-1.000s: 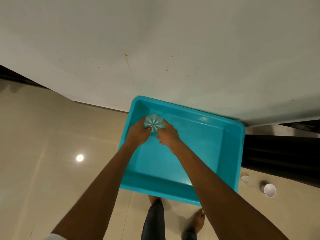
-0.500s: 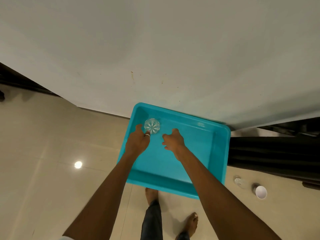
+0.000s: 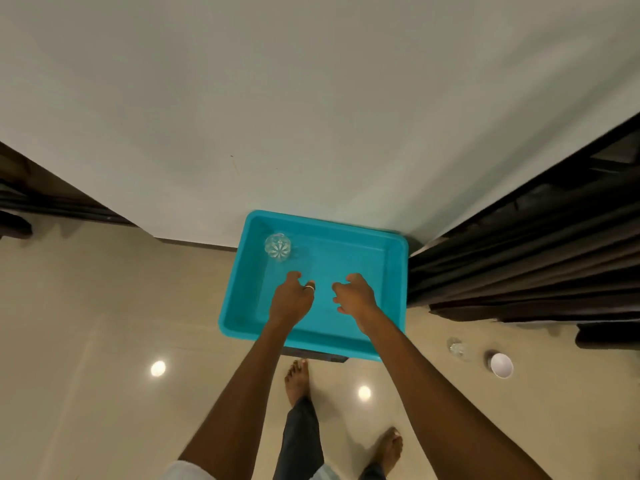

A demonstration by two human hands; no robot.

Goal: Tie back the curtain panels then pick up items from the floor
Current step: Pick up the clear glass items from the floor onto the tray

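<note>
Cut glass [image 3: 277, 247] in teal bin [image 3: 242, 292], white cup [image 3: 501, 365], tumbler [image 3: 457, 348] near dark curtain [image 3: 519, 265]

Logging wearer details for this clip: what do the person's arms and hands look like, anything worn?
Both forearms are bare, no gloves or watch. The left hand wears a metal ring; the right hand shows none. A white sleeve edge shows on the left arm.

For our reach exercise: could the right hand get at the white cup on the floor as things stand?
Probably yes: the right hand is empty, and nothing lies over the white cup; only a small glass stands beside it.
</note>
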